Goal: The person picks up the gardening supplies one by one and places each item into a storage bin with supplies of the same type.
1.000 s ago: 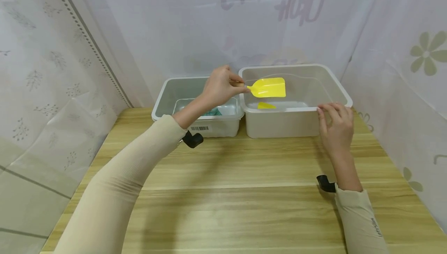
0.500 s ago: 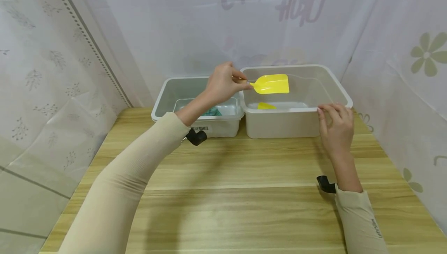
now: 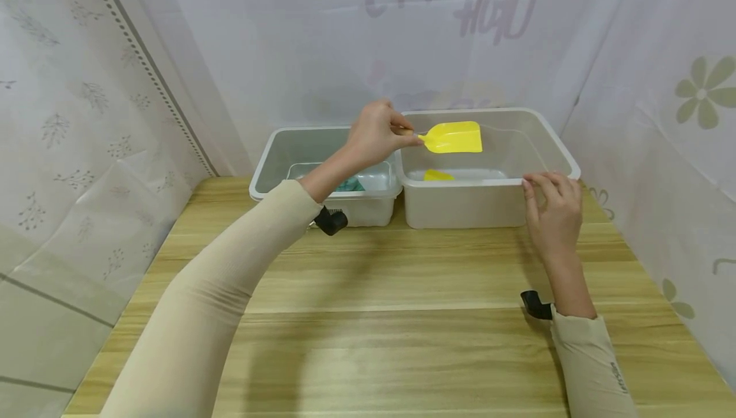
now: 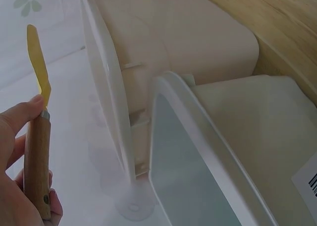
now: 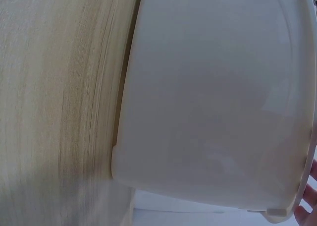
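A small yellow shovel with a wooden handle is gripped by my left hand, its blade level over the left part of the right-hand bin. In the left wrist view my thumb presses near the top of the handle, and the fingers wrap around it. My right hand rests its fingertips on the front rim of that bin, near its right corner. Down inside the bin lies another yellow piece, mostly hidden by the front wall.
A second grey-white bin stands to the left, against the first. Something green lies in it, partly behind my left forearm. Both bins are at the back of the wooden table, near a printed curtain.
My left hand has shifted slightly to the right and up, carrying the shovel further over the right-hand bin. The right hand stays on the rim.
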Demonstrator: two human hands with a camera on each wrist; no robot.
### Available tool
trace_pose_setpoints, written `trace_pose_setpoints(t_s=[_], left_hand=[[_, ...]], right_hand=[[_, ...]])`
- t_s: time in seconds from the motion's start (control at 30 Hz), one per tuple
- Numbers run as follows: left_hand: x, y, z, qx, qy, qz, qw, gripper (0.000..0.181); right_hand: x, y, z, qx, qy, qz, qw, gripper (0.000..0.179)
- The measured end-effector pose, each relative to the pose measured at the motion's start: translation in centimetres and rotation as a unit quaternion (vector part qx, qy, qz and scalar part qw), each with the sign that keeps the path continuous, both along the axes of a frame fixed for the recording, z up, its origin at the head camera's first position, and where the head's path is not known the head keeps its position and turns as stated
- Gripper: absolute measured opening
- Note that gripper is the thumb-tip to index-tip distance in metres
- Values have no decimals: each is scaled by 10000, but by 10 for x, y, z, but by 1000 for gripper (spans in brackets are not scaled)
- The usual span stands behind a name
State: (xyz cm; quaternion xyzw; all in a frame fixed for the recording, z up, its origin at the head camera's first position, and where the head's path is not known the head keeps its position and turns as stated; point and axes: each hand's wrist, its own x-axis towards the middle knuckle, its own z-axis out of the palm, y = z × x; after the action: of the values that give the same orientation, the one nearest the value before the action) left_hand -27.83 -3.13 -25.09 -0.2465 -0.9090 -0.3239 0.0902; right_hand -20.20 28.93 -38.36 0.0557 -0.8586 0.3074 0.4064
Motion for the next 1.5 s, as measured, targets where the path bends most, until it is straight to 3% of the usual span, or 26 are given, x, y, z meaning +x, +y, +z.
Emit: trace_pose_setpoints(t_s=[0.63, 0.97, 1.5], left_hand=[[-7, 17, 4, -336, -105, -20, 9994, 26], [-11, 24, 4, -349, -44, 30, 9994, 27], [-22, 36, 6, -431, -227, 85, 9988, 28]], right_hand=[[0, 0, 0, 1, -18, -7, 10000, 26], [-1, 0, 1, -23, -67, -2, 10000, 27], [-1, -2, 3, -58, 72, 29, 10000, 26]])
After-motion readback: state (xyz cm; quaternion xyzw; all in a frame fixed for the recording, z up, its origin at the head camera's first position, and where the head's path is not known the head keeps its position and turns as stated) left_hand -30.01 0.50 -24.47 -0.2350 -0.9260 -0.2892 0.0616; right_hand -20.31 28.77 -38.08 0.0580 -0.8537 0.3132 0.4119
